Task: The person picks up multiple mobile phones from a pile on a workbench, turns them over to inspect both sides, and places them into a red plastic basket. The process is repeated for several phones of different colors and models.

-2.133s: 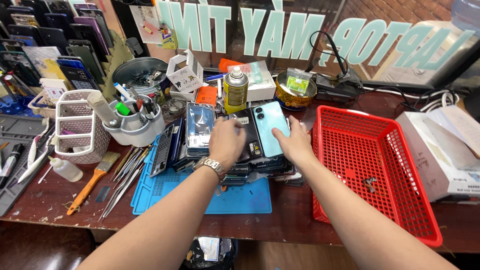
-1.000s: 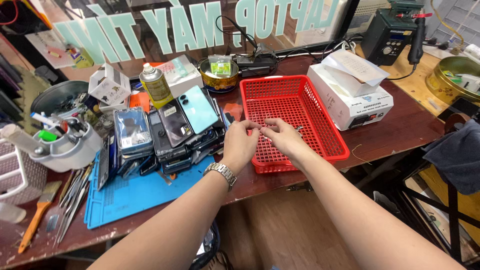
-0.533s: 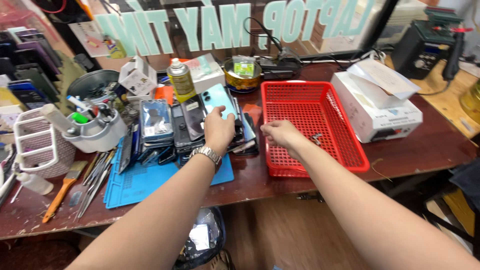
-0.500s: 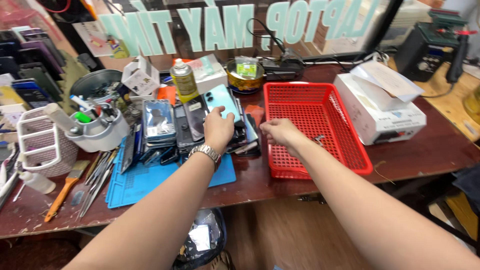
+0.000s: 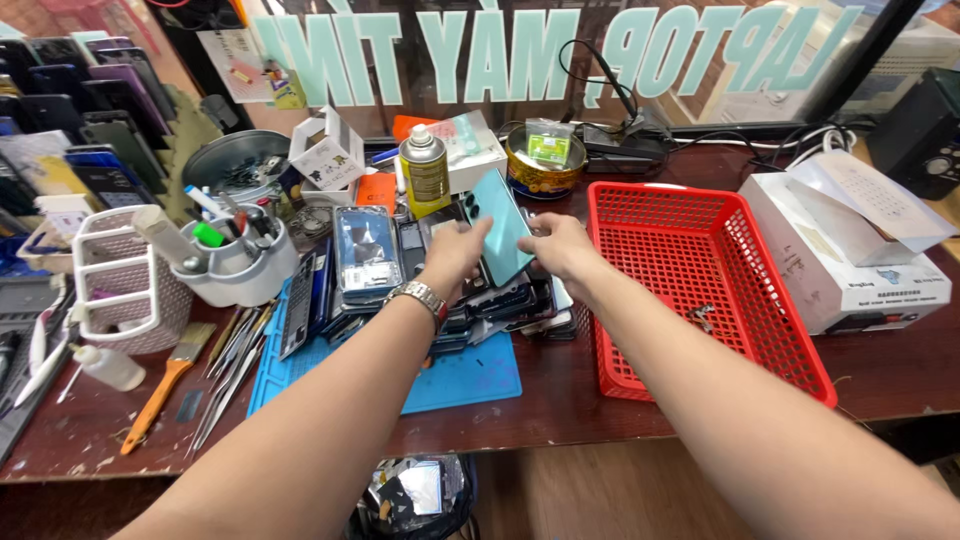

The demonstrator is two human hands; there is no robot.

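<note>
Now both hands meet on the teal phone (image 5: 497, 228), tilted above the pile of phones (image 5: 420, 275): left hand (image 5: 455, 255) pinches its near-left edge, right hand (image 5: 560, 245) curls round its right edge. Best grip the rims, not the glass (the stack beneath looks loose).

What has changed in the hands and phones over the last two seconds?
Both hands came back from the red basket to the phone pile. The left hand and right hand now lift a teal phone by its edges. Basket, spray can and blue mat stayed put.
</note>
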